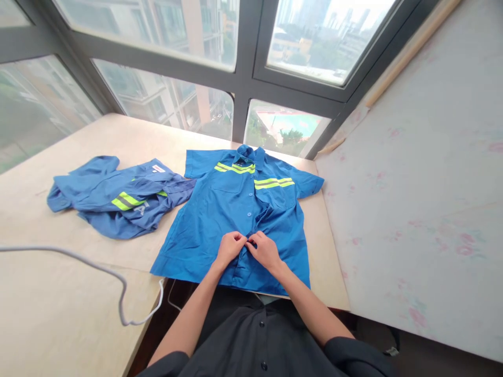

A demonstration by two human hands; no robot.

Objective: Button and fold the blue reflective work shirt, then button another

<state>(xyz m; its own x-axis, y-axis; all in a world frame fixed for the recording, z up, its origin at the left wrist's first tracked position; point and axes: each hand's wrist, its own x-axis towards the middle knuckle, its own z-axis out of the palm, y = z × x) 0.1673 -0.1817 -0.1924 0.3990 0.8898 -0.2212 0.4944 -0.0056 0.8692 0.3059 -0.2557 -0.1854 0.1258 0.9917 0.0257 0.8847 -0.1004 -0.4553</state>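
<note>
A blue short-sleeved work shirt (220,209) lies face up on the wooden tabletop, its collar toward the window. Yellow and grey reflective strips cross its chest, and several buttons run down the front placket. My left hand (231,247) pinches the placket edge low on the front. Close beside it, my right hand (264,250) pinches the cloth at the same spot, fingertips nearly touching the left ones. Whatever button sits between the fingers is hidden. Above my hands the placket is bunched and partly gaping.
A second blue garment (118,191) with reflective strips lies crumpled to the left. A white cable (86,260) curves over the table (51,303) at the left front. Windows (165,99) stand behind, and a flower-patterned wall (416,209) borders the right side.
</note>
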